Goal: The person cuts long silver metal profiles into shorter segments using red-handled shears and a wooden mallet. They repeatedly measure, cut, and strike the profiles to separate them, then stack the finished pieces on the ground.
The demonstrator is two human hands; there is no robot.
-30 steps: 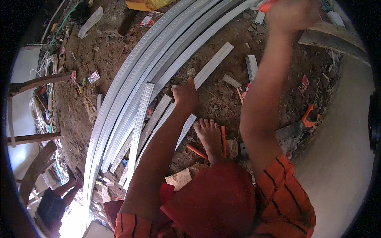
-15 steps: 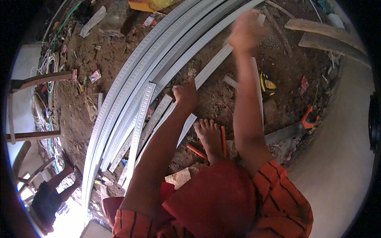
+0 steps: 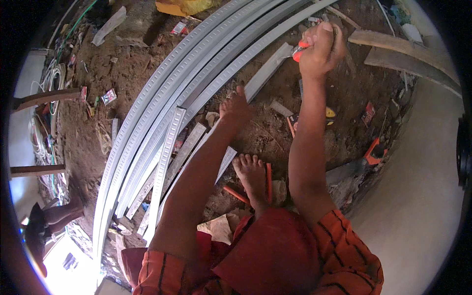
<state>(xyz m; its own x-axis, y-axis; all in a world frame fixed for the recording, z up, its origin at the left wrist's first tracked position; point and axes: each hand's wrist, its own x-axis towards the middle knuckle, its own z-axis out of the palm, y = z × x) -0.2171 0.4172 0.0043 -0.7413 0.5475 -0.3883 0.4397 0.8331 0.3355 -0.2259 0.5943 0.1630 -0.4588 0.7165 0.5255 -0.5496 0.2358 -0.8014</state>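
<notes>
My right hand is closed around what look like red-handled snips, their metal end beside the far end of a grey metal strip. The working part is mostly hidden by the hand. Lower and to the left, my left hand grips the same strip with its thumb raised; the strip runs on under my left forearm. Past the left hand lie long, pale metal channels with slotted faces, side by side. A shorter slotted strip leans across them, left of my forearm.
My bare foot rests on the dirt between orange strips. An orange-handled saw lies by the right wall. Wooden boards are at the upper right. Another person's legs show at lower left.
My right hand has lifted and shifted slightly right and down, and the red handles now show in it. The long strip right of my forearm no longer shows there. The left hand stays on the metal strip.
</notes>
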